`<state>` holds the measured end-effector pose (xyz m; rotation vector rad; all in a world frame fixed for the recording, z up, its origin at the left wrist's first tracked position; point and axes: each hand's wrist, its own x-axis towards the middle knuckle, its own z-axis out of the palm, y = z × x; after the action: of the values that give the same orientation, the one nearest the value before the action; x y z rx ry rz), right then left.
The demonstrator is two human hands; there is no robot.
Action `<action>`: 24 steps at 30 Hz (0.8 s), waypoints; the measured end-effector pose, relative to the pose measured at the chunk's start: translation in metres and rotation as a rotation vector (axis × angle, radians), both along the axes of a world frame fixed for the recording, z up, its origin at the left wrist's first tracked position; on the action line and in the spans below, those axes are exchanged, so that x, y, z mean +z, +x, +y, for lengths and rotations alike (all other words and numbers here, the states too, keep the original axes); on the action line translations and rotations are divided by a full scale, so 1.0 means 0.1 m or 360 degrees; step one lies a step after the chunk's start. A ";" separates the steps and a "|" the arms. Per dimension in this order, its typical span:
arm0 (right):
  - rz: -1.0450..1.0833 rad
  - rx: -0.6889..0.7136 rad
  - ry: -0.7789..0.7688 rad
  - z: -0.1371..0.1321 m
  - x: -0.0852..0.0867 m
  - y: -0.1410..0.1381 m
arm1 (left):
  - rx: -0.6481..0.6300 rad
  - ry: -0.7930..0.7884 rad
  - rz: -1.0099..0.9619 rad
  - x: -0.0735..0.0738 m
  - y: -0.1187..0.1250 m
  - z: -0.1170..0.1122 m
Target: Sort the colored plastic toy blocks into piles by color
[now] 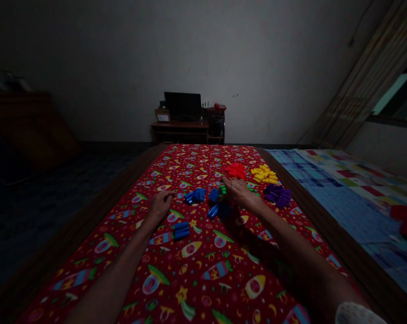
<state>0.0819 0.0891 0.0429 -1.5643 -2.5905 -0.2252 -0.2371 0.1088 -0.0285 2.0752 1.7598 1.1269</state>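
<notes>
My left hand (pixel 161 205) rests on the red patterned cloth, its fingers loosely bent and a little apart, with nothing seen in them. Just right of it lies a cluster of blue toy blocks (pixel 196 195); more blue blocks (pixel 181 230) lie closer to me. My right hand (pixel 237 191) reaches over the middle of the blocks with its fingers drawn together. Beside and below its fingertips show green blocks (pixel 223 190), and one blue block (pixel 213 194) is to their left. Whatever the fingers grip is hidden. Further blue blocks (pixel 213 211) sit in the hand's shadow.
Behind my right hand is a red block pile (pixel 236 170). Yellow blocks (pixel 264 173) and purple blocks (pixel 278 195) lie to the right, near the table's edge. A bed with a checked cover (pixel 311 189) adjoins on the right. A desk with a monitor (pixel 183 106) stands against the wall.
</notes>
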 end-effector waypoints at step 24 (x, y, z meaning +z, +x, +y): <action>0.0722 0.0160 -0.0003 -0.06 -0.42 -0.51 | -0.0180 0.0036 -0.0024 -0.03 0.14 -0.06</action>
<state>0.0312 0.0832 0.0005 -1.2960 -2.2993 0.1288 -0.2236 0.1028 -0.0311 2.1433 1.6079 1.1323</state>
